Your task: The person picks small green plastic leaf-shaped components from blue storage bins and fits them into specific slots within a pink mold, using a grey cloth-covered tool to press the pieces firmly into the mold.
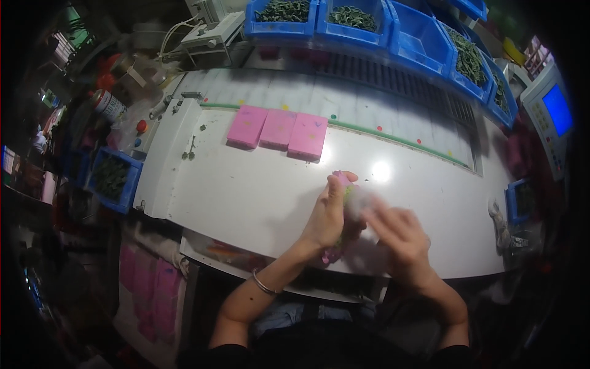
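Observation:
Over the front of the white table, my left hand (332, 212) is closed round a small pink and yellow-green piece (349, 192). More pink (332, 255) shows below that hand; whether it belongs to the same piece I cannot tell. My right hand (399, 237) is just to the right, its fingers smeared by motion and pointing at the piece. A pale grey blur (362, 204) lies between the two hands, too smeared to name. Three pink blocks (278, 129) with small coloured marks lie side by side farther back on the table.
Blue bins (356, 31) line the back, several holding small dark green pieces. Another blue bin (114, 178) stands at the left. A panel with a blue screen (556, 107) is at the right. Small green bits (189, 152) lie on the table's left. Pink pieces (147, 292) hang or lie below left.

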`<action>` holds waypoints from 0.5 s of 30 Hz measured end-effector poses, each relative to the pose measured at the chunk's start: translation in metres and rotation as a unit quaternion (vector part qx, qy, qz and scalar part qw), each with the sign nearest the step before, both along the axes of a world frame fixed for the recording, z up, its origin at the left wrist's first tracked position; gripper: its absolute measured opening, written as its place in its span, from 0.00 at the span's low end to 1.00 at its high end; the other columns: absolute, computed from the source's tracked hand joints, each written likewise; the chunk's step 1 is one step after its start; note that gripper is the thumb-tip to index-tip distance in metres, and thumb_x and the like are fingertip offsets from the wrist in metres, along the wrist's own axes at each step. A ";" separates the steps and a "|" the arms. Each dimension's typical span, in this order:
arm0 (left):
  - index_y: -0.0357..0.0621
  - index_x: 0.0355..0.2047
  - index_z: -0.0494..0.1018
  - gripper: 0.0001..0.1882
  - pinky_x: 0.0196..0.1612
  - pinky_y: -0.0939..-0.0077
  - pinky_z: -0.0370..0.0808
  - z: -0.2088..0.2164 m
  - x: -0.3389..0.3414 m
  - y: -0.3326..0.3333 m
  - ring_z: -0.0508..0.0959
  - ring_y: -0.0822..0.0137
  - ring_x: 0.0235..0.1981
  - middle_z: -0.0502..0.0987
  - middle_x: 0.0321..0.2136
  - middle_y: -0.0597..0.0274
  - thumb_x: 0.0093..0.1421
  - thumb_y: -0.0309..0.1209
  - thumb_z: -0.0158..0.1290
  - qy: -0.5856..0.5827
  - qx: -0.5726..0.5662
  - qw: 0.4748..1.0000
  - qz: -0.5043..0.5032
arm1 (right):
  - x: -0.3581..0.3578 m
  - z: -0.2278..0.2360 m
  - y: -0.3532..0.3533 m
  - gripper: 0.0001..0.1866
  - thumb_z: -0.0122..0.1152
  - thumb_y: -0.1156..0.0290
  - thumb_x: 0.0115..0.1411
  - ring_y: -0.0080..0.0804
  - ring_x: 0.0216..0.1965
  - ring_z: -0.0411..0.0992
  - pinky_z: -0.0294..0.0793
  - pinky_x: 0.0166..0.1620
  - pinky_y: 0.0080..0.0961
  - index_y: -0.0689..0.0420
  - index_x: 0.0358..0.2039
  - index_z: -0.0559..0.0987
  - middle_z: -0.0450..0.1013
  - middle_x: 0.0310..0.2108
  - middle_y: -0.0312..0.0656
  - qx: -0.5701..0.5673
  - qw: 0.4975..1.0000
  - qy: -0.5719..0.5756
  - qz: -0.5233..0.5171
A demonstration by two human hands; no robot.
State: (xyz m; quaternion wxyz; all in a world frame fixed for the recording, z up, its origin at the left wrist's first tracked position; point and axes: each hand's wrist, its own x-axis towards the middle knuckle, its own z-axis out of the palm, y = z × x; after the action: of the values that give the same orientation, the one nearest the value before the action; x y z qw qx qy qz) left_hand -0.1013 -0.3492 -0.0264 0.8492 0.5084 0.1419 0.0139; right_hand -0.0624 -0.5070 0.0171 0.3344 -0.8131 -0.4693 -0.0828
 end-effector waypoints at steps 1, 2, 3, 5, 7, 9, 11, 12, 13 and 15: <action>0.40 0.49 0.56 0.37 0.19 0.82 0.69 -0.002 0.000 0.000 0.70 0.73 0.16 0.71 0.19 0.60 0.60 0.62 0.21 -0.001 0.000 1.000 0.000 | -0.001 -0.006 -0.001 0.33 0.57 0.82 0.37 0.37 0.35 0.67 0.69 0.41 0.25 0.55 0.50 0.72 0.66 0.54 0.43 -0.038 0.999 -0.029 0.024; 0.40 0.48 0.57 0.37 0.19 0.82 0.69 -0.005 0.000 0.000 0.70 0.73 0.16 0.71 0.20 0.61 0.60 0.62 0.21 -0.017 0.029 0.999 0.002 | -0.002 -0.010 -0.001 0.34 0.57 0.83 0.37 0.38 0.36 0.67 0.69 0.40 0.26 0.56 0.51 0.72 0.65 0.54 0.44 -0.076 0.994 -0.058 0.047; 0.41 0.48 0.57 0.36 0.19 0.82 0.69 -0.008 -0.002 0.000 0.70 0.74 0.16 0.71 0.20 0.61 0.60 0.62 0.21 -0.031 0.059 0.998 0.008 | -0.002 -0.002 -0.002 0.35 0.56 0.84 0.36 0.38 0.36 0.68 0.70 0.39 0.27 0.57 0.52 0.70 0.64 0.55 0.45 -0.077 0.994 0.044 0.067; 0.41 0.47 0.58 0.36 0.20 0.82 0.69 -0.007 -0.006 0.005 0.70 0.74 0.16 0.71 0.20 0.61 0.60 0.61 0.21 -0.046 0.017 0.998 -0.029 | 0.005 0.008 -0.004 0.35 0.56 0.85 0.37 0.39 0.36 0.68 0.70 0.39 0.27 0.57 0.52 0.70 0.64 0.54 0.45 -0.060 0.993 0.079 0.058; 0.41 0.47 0.59 0.35 0.20 0.82 0.69 -0.002 -0.005 0.004 0.70 0.74 0.16 0.71 0.21 0.61 0.61 0.61 0.21 -0.065 -0.028 0.995 -0.073 | 0.010 0.011 -0.003 0.36 0.53 0.87 0.36 0.40 0.35 0.68 0.70 0.40 0.28 0.57 0.52 0.69 0.64 0.54 0.45 -0.011 0.997 0.079 0.024; 0.43 0.49 0.58 0.38 0.20 0.80 0.71 0.000 -0.005 0.002 0.72 0.73 0.18 0.71 0.21 0.61 0.59 0.63 0.18 -0.045 0.083 0.993 -0.073 | 0.008 0.008 0.001 0.37 0.53 0.88 0.36 0.41 0.35 0.68 0.70 0.39 0.28 0.57 0.53 0.69 0.64 0.54 0.46 -0.052 0.996 0.057 0.041; 0.43 0.49 0.59 0.38 0.20 0.80 0.71 -0.001 -0.002 0.001 0.72 0.72 0.17 0.71 0.20 0.61 0.59 0.62 0.18 -0.043 0.069 0.995 -0.064 | 0.010 0.009 0.004 0.38 0.52 0.89 0.35 0.41 0.36 0.67 0.70 0.40 0.29 0.56 0.53 0.69 0.64 0.54 0.45 -0.102 0.993 0.025 0.062; 0.42 0.49 0.59 0.38 0.20 0.80 0.71 -0.002 -0.003 0.001 0.73 0.71 0.17 0.71 0.20 0.61 0.60 0.62 0.18 -0.040 0.056 0.996 -0.050 | 0.011 0.012 0.005 0.38 0.52 0.89 0.35 0.41 0.36 0.67 0.70 0.40 0.29 0.56 0.53 0.69 0.64 0.54 0.45 -0.103 0.992 0.031 0.063; 0.42 0.49 0.59 0.38 0.20 0.80 0.71 -0.003 -0.004 0.002 0.73 0.71 0.17 0.71 0.20 0.61 0.60 0.62 0.18 -0.034 0.055 0.997 -0.050 | 0.012 0.015 0.006 0.38 0.51 0.89 0.35 0.41 0.36 0.67 0.70 0.40 0.29 0.56 0.53 0.69 0.64 0.54 0.45 -0.109 0.990 0.061 0.067; 0.39 0.47 0.63 0.38 0.20 0.79 0.72 -0.003 -0.003 0.002 0.74 0.69 0.18 0.72 0.20 0.58 0.61 0.60 0.20 -0.062 0.054 0.997 -0.013 | 0.012 0.020 0.006 0.38 0.51 0.90 0.34 0.41 0.35 0.67 0.70 0.40 0.28 0.57 0.52 0.70 0.65 0.54 0.45 -0.092 0.988 0.111 0.058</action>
State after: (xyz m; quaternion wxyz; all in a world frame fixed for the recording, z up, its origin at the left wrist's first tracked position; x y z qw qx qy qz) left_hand -0.1042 -0.3477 -0.0296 0.8276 0.5537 0.0815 0.0416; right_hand -0.0507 -0.5012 0.0367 0.3124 -0.8161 -0.4811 0.0704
